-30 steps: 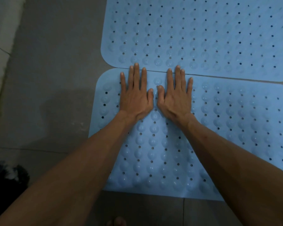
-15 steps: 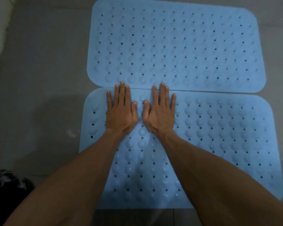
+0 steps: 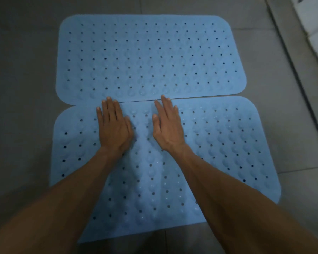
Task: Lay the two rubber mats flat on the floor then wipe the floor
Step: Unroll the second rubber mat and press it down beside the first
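Observation:
Two light blue rubber mats with holes and suction bumps lie flat on the grey tiled floor, long edges touching. The far mat is fully in view. The near mat lies under both my arms. My left hand rests palm down on the near mat by its far edge, fingers stretched out and holding nothing. My right hand lies flat beside it, a gap between the two, its fingertips reaching the seam between the mats.
Grey floor tiles surround the mats on the left and right. A curved white fixture with a raised grey border stands at the top right corner.
My hands have slid apart on the near mat; the thumbs were almost touching before. The view has lifted and shifted, so both mats now show nearly whole.

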Demonstrator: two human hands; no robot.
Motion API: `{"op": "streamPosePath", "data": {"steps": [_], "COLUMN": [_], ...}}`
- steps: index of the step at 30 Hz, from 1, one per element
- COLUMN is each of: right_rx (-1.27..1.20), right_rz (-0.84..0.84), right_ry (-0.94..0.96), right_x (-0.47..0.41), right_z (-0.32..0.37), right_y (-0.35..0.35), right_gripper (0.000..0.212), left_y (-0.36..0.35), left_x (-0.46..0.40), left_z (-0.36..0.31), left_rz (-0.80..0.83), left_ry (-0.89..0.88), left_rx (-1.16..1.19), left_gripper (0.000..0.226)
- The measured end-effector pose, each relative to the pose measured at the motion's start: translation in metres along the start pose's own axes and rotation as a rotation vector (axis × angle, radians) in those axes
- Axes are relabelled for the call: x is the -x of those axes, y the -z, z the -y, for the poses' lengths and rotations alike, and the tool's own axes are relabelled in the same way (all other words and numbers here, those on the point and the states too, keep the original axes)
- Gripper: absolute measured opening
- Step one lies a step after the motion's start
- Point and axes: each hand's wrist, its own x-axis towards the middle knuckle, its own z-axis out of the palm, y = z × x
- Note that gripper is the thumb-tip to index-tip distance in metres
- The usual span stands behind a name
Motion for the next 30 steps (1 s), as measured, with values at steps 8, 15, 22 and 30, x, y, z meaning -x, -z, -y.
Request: {"op": "streamPosePath", "data": {"steps": [8,15,22,30], "right_rx": [0.340,0.335,0.405,0.470], "right_rz": [-0.153,-0.050,0.092,0.092], "right_ry": [-0.101,-0.039,-0.092,-0.093], "right_x": [0.017,-0.015,-0.017,-0.020], "right_z": [-0.173,-0.208,-0.199,-0.199], "right_y": [0.108,0.131,0.141,0.140], "right_gripper": [0.055,0.058,0.067,0.067], "left_y": [-0.035,-0.048,-0.041,-0.038], "left_x": [0.013,-0.001,-0.006,-0.012], "left_z": [-0.191,-0.243,-0.247,-0.248], "left_rz": [0.022,0.064,0.148,0.149], "left_ry": [-0.078,-0.025,0.008,0.003], "left_rx": [0.214,0.089,0.048,-0.023], "left_gripper": [0.064,0.065,0.069,0.072]}}
